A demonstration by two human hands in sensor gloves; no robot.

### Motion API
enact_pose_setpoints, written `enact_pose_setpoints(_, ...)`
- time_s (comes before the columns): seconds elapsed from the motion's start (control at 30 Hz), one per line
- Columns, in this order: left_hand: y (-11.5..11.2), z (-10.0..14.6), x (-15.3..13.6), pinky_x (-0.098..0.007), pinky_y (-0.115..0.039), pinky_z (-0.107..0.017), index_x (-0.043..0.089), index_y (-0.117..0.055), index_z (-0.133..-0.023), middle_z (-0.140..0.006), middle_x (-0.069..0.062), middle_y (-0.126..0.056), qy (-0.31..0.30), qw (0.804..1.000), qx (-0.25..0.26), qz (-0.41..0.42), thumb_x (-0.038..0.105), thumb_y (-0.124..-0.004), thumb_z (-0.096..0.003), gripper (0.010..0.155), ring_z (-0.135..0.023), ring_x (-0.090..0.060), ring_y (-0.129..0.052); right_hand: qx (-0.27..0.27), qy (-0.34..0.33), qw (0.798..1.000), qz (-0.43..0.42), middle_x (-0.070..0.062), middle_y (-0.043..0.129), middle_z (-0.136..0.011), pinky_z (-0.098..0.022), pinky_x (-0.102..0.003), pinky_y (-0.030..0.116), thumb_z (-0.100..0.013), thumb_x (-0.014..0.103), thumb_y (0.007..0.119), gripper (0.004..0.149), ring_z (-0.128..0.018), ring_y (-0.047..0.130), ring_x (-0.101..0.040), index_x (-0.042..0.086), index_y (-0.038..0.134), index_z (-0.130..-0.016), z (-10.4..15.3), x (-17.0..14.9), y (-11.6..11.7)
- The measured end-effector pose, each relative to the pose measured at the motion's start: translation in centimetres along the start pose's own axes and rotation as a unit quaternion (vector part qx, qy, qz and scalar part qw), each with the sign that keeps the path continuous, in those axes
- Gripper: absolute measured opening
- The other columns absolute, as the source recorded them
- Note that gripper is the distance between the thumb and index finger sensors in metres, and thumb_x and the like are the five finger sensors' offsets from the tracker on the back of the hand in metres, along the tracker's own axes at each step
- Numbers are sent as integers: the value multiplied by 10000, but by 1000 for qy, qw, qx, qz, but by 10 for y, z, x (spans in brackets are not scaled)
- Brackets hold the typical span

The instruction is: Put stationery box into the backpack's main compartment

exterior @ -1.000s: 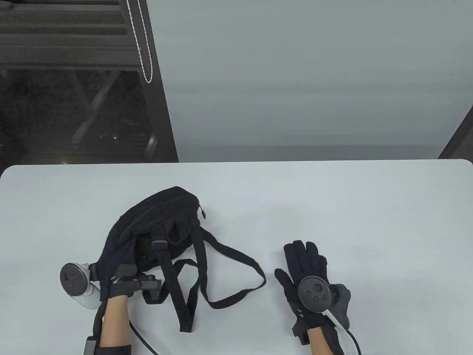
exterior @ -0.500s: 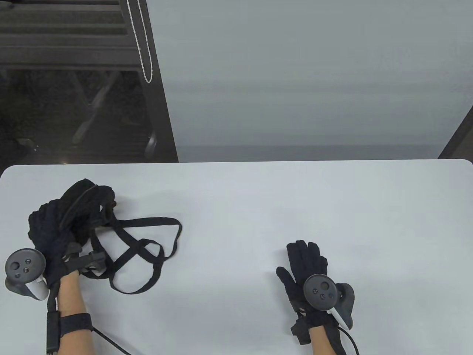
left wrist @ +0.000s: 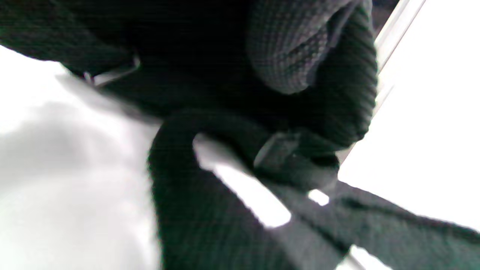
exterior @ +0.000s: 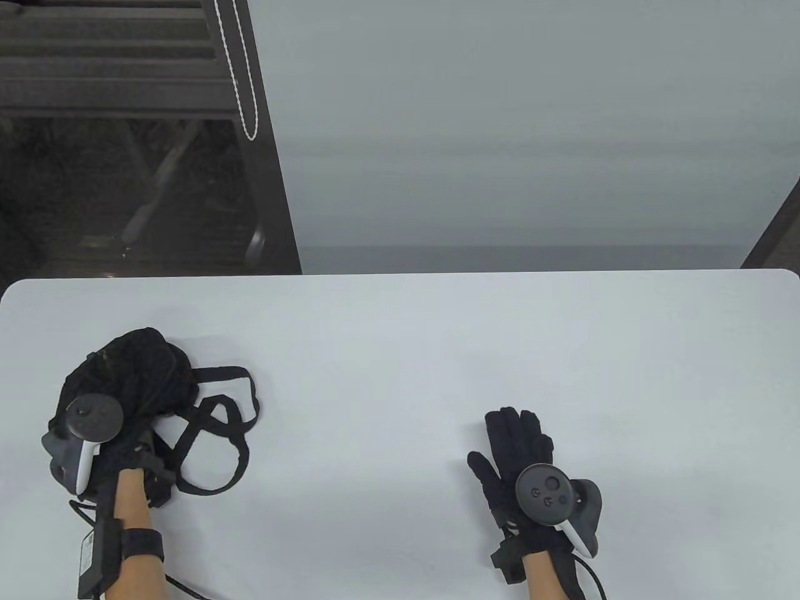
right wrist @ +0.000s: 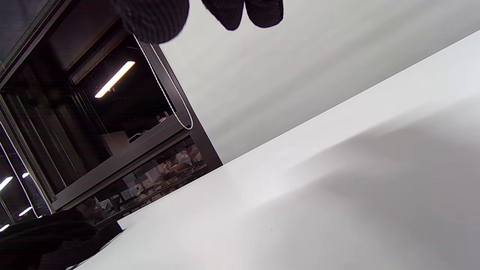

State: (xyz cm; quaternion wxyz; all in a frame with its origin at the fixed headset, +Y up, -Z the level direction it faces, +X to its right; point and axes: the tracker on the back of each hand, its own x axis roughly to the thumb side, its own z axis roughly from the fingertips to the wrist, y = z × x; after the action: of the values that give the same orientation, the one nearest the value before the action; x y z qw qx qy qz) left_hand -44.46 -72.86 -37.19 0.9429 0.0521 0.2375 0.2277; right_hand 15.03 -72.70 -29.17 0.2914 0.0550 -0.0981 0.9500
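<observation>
Table view. The backpack [exterior: 134, 381], a crumpled black bundle, lies at the near left of the table [exterior: 437, 350], its straps [exterior: 219, 431] looped out to the right. The left hand [exterior: 119, 450] rests on the bundle's near edge with the tracker over its back; the fingers are lost against the black cloth, so whether they grip it cannot be told here. The right hand [exterior: 515, 453] lies flat on the table at the near right, fingers extended toward the far side and holding nothing, well apart from the backpack. No stationery box shows anywhere in this view; whether it is already inside the bag cannot be told. The left hand is much the nearer to the backpack.

Left wrist view. Blurred and very close: one gloved finger [left wrist: 288, 48] hangs from the top edge against dark backpack cloth, with a strap and its buckle [left wrist: 277, 150] just below. A firm grip is not plainly shown.

Right wrist view. The fingertips [right wrist: 157, 18] hang free above the bare table; a dark edge of the backpack [right wrist: 48, 236] appears at lower left, well apart.
</observation>
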Motion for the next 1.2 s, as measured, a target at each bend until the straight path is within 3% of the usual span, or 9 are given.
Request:
enact_pose_setpoints(0.17,-15,-2,-3,-568,-121,-766,368,-579,-1112,-1203,61,-470,11,997,-63,-48,424,-902,-501,694,-1149,-293,-204,0,-2,1000,-6,-41,358,-1233,-749,-517,272,-572,540,669,690,-1082,254,-298,265,407,-1148,0,1,-1)
enact_pose_setpoints(0.23,-19,-3,-4,-568,-115,-765,379,-519,-1129,-1214,78,-421,10,994,-79,-72,514,-889,-468,770,-1149,-271,-171,-1,-4,1000,-5,-41,359,-1233,-750,-516,273,-572,540,669,690,-1082,254,-298,264,409,-1148,0,1,-1)
enact_pose_setpoints(0.4,-20,-2,-4,-569,-69,-758,354,-445,-1158,-1230,69,-336,23,991,-122,-48,578,-847,-477,821,-1139,-264,-96,3,-7,1000,-2,-33,354,-1234,-752,-514,272,-573,534,671,684,-1084,251,-293,272,407,-1147,-1,2,0)
enact_pose_setpoints(0.57,-13,2,-2,-597,-113,-757,320,-493,-1155,-1228,18,-391,-2,995,-98,-19,564,-877,-459,831,-1150,-328,-178,-4,-7,1000,-12,-37,360,-1233,-751,-515,274,-573,532,673,684,-1083,256,-296,267,412,-1147,1,1,-1)
enact_pose_setpoints(0.67,-3,12,10,-611,-162,-762,299,-548,-1140,-1208,-25,-472,-41,997,-56,16,510,-918,-457,804,-1150,-357,-259,-4,-12,1000,-8,-34,356,-1234,-752,-514,274,-574,534,671,683,-1083,255,-295,270,410,-1148,1,3,-1)
enact_pose_setpoints(0.77,9,26,34,-609,-230,-773,312,-623,-1108,-1186,-26,-536,-102,994,-12,42,451,-944,-463,734,-1133,-383,-365,-9,-18,1000,-13,-35,361,-1233,-752,-514,277,-573,534,672,681,-1083,260,-295,271,414,-1146,2,5,-4)
enact_pose_setpoints(0.97,19,62,92,-586,-344,-782,286,-679,-1080,-1133,-68,-646,-208,974,22,83,414,-952,-473,677,-1091,-379,-526,-23,-25,999,-20,-36,367,-1231,-751,-514,282,-573,532,673,678,-1082,267,-296,267,423,-1144,5,5,-8)
enact_pose_setpoints(1.03,17,75,107,-595,-407,-776,270,-710,-1063,-1096,-66,-712,-224,970,33,91,417,-956,-472,657,-1058,-389,-613,-22,-26,999,-21,-36,367,-1231,-751,-514,283,-573,533,672,678,-1082,266,-296,267,422,-1145,5,6,-8)
enact_pose_setpoints(1.2,1,111,141,-579,-419,-776,250,-714,-1063,-1093,-78,-715,-285,951,35,113,414,-959,-473,659,-1053,-391,-620,-8,-35,999,-18,-31,352,-1234,-752,-513,271,-572,538,669,684,-1083,246,-291,274,411,-1148,4,9,-4)
